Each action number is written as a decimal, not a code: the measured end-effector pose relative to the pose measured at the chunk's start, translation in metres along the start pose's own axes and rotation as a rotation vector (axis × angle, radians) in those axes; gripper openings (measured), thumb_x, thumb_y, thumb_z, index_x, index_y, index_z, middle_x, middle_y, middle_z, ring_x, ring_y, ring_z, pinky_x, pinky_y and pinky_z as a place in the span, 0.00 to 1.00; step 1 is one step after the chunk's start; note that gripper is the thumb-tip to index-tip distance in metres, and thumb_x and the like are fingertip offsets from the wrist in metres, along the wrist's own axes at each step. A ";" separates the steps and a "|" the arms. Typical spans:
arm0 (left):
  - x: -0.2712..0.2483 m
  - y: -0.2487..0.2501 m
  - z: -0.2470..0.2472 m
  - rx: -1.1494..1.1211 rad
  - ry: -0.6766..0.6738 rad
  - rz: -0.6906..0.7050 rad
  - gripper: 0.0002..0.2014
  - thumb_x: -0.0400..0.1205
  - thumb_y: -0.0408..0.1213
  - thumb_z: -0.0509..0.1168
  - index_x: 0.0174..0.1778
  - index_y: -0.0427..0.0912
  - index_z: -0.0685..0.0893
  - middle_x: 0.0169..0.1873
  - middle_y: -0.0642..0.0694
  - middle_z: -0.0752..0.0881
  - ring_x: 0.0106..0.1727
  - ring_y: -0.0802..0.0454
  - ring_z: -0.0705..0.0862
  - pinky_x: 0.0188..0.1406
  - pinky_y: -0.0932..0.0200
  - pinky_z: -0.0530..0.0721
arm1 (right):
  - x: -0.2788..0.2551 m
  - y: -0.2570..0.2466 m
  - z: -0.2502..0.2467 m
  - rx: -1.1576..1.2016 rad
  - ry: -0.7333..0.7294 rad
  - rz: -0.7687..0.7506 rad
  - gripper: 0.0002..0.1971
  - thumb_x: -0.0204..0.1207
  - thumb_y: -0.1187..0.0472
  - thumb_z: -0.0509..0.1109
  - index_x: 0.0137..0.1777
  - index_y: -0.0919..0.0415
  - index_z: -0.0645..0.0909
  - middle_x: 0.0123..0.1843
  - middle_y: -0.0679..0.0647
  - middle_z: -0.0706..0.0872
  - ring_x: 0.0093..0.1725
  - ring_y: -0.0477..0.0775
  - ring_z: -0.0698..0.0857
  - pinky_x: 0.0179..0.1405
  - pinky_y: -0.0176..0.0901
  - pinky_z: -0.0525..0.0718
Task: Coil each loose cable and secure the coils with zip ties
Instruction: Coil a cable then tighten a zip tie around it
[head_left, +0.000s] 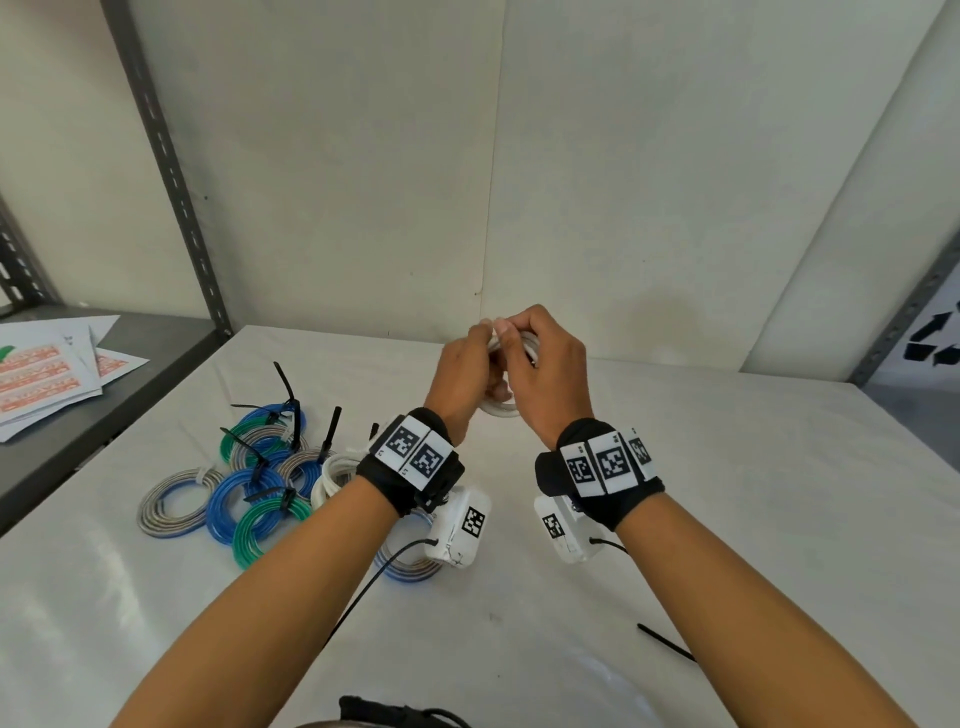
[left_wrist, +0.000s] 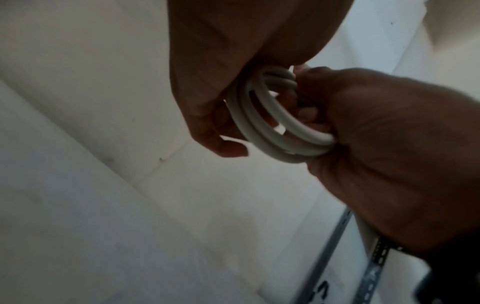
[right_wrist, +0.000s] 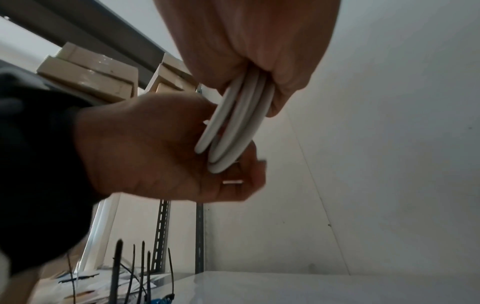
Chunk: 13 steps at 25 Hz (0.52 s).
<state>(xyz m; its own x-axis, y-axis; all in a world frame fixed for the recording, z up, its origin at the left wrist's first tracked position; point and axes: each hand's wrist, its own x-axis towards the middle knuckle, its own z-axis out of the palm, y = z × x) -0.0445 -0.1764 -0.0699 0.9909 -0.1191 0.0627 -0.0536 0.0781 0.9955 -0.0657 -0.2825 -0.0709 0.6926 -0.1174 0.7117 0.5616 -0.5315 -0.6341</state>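
A white cable coil (head_left: 500, 408) of a few thick loops is held in the air above the white table (head_left: 727, 519), between both hands. My left hand (head_left: 467, 364) curls round the coil's left side, and my right hand (head_left: 545, 369) grips its right side. In the left wrist view the coil (left_wrist: 262, 127) runs from my left hand (left_wrist: 221, 115) into my right fist (left_wrist: 389, 144). In the right wrist view the loops (right_wrist: 233, 127) hang from my right hand (right_wrist: 259, 61) into my left palm (right_wrist: 155, 154). A thin white strip (right_wrist: 233, 182) lies at my left fingers; what it is cannot be told.
Several tied coils (head_left: 249, 483), blue, green and grey, with black zip ties lie on the table's left. A white coil (head_left: 332, 475) sits beside them. One loose black zip tie (head_left: 665, 642) lies at the front right. Papers (head_left: 47, 374) rest on a grey shelf at left.
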 end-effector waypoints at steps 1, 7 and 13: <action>-0.001 0.000 0.004 -0.069 -0.008 -0.034 0.21 0.89 0.48 0.52 0.41 0.36 0.79 0.27 0.41 0.74 0.24 0.50 0.73 0.22 0.58 0.76 | -0.001 0.000 -0.001 -0.003 0.009 0.013 0.09 0.87 0.59 0.67 0.45 0.62 0.80 0.37 0.50 0.86 0.37 0.42 0.84 0.37 0.26 0.78; -0.005 0.002 0.020 -0.040 0.001 0.019 0.18 0.87 0.35 0.50 0.29 0.42 0.68 0.17 0.53 0.64 0.20 0.54 0.61 0.19 0.62 0.63 | -0.004 0.005 -0.019 0.028 -0.002 0.169 0.12 0.88 0.56 0.65 0.47 0.65 0.79 0.38 0.53 0.86 0.33 0.47 0.82 0.35 0.38 0.80; -0.007 -0.011 0.041 0.168 -0.113 0.145 0.11 0.87 0.35 0.53 0.40 0.42 0.75 0.26 0.47 0.73 0.21 0.52 0.70 0.19 0.61 0.70 | -0.018 0.011 -0.073 0.059 -0.173 0.357 0.13 0.88 0.56 0.64 0.50 0.67 0.78 0.36 0.56 0.86 0.28 0.50 0.85 0.30 0.49 0.88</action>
<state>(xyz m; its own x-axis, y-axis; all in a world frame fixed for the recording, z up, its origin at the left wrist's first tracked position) -0.0555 -0.2168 -0.0779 0.9517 -0.2296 0.2039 -0.2234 -0.0622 0.9727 -0.1049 -0.3469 -0.0683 0.9123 -0.1401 0.3849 0.2930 -0.4335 -0.8522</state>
